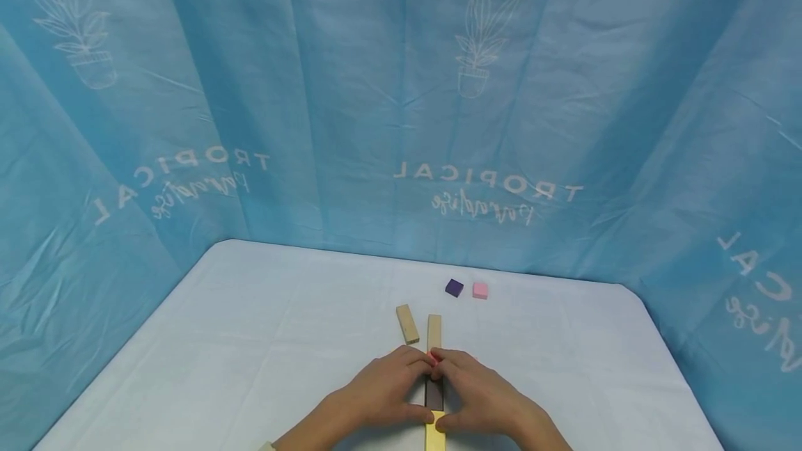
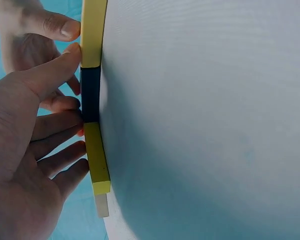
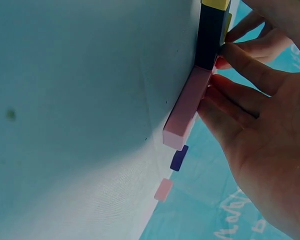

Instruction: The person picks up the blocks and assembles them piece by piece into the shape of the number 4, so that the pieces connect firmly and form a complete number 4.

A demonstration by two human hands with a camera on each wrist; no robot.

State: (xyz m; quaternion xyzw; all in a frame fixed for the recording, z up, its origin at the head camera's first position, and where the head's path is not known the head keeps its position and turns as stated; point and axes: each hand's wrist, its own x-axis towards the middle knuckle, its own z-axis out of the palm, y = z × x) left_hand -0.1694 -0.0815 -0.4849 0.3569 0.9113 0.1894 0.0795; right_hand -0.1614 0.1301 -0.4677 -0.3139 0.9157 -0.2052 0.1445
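Blocks run in a line away from me: a yellow block (image 1: 435, 437), a black block (image 1: 434, 395), a small red piece (image 1: 434, 359) and a plain wooden block (image 1: 434, 329). My left hand (image 1: 390, 387) is beside the line on the left, its thumb tip at the yellow block and its fingertips near the red piece. From the right, my right hand (image 1: 481, 395) mirrors it, thumb at the yellow block. A second yellow block (image 2: 96, 155) angles off by my left fingers. By my right fingers a pink block (image 3: 187, 107) slants away. My hands partly cover the red piece.
A loose wooden block (image 1: 407, 324) lies left of the line's far end. Farther back are a dark purple block (image 1: 454, 288) and a small pink block (image 1: 480, 290). The white table (image 1: 282, 312) is backed by a blue printed curtain (image 1: 351, 103).
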